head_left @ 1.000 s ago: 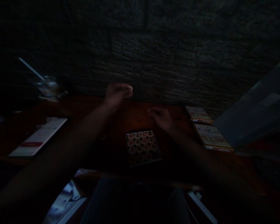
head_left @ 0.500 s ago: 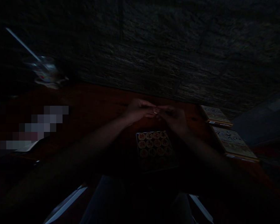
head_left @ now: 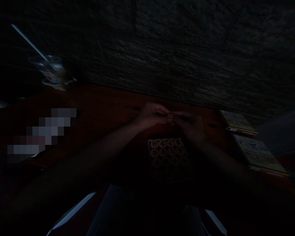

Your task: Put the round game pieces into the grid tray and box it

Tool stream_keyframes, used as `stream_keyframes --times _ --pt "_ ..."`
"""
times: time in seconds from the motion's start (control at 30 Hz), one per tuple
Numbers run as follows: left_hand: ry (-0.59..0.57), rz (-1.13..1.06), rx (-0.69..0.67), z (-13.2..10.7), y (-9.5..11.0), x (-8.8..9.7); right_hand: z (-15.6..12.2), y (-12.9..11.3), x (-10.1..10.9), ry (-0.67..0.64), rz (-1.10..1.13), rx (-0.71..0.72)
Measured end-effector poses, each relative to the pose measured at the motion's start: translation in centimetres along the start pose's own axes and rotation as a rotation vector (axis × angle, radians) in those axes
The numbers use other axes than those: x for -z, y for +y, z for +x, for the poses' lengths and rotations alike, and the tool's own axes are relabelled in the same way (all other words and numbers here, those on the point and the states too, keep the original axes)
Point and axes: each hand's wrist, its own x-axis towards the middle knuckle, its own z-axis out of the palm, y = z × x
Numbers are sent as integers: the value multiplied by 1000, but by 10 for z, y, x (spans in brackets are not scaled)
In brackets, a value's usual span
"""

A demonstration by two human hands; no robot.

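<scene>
My left hand (head_left: 152, 115) and my right hand (head_left: 190, 124) meet at the fingertips above the dark red-brown table (head_left: 108, 101). Their fingers are pinched together, and whatever may be between them is too dark and small to make out. Just below the hands, nearer to me, lies a shallow square box (head_left: 149, 154) with xiangqi pieces (head_left: 163, 152) set in rows. The pieces are round and pale, with red or dark characters. The nearest rows sink into shadow.
Two flat printed boxes, a far one (head_left: 238, 120) and a nearer one (head_left: 259, 152), lie at the right. A clear cup (head_left: 52, 70) with a straw (head_left: 28, 41) stands at the far left. Left of me is a blurred-out object (head_left: 43, 132). A rough stone wall (head_left: 162, 59) rises behind the table.
The whole view has shifted, so things appear slightly farther right. Both hands stay joined at the fingertips; a small pale spot between them earlier no longer shows. The picture is darker.
</scene>
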Motion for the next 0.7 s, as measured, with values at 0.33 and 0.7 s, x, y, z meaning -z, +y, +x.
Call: stream_keyframes --times 0.33,0.7 --pt "20 -48 94 -1 6 -2 -1 -1 3 -31 -110 32" --pt "5 -11 -13 10 -8 -7 -11 -12 3 60 -131 -82"
